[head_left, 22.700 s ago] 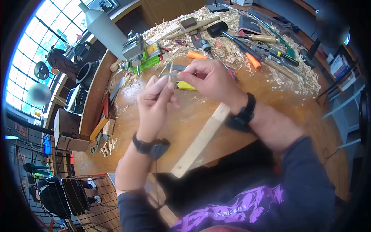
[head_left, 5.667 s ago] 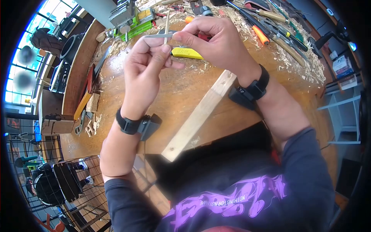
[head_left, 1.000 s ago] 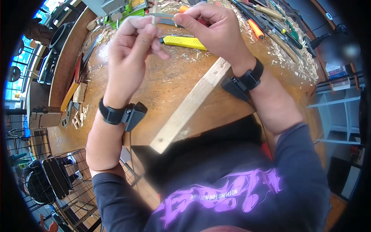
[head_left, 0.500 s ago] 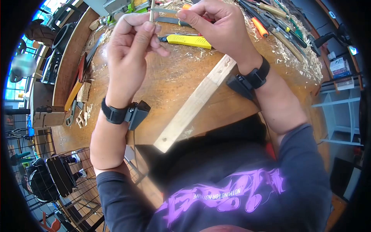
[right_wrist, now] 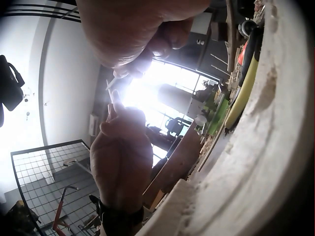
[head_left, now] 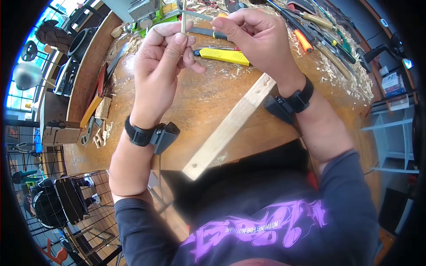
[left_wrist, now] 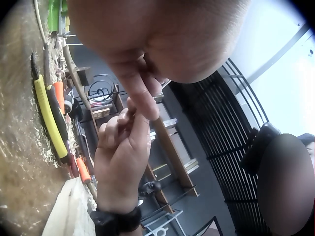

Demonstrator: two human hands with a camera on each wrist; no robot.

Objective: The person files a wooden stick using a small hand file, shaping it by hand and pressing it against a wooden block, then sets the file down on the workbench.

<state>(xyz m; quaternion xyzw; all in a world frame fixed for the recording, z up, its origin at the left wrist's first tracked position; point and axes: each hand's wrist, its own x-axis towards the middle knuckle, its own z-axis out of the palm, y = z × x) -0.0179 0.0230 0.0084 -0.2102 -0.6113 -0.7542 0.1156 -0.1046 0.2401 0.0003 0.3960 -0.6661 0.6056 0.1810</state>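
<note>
My left hand (head_left: 157, 66) pinches a slim pale wooden stick (head_left: 183, 24) upright between thumb and fingers, held above the table. A thin flat grey strip (head_left: 199, 15) runs from the stick to my right hand (head_left: 262, 42), which pinches its right end between thumb and forefinger. The strip's left end meets the stick just above the left fingertips. Below the hands lies a yellow utility knife (head_left: 224, 56), and behind it a flat grey blade (head_left: 202, 31) with a dark handle. In the left wrist view, fingers hide the stick and strip.
A pale wooden bar (head_left: 228, 126) with a hole lies slanted over the table's (head_left: 133, 153) front edge. A green vise (head_left: 166, 20) stands at the back left. Wood shavings and several tools, including an orange handle (head_left: 303, 41), lie at the back right. A handsaw (head_left: 93, 111) lies left.
One second ago the strip's left end reached past the stick; now it ends near it. Both hands keep their pinch. The head view has shifted slightly, with both hands lower and further right.
</note>
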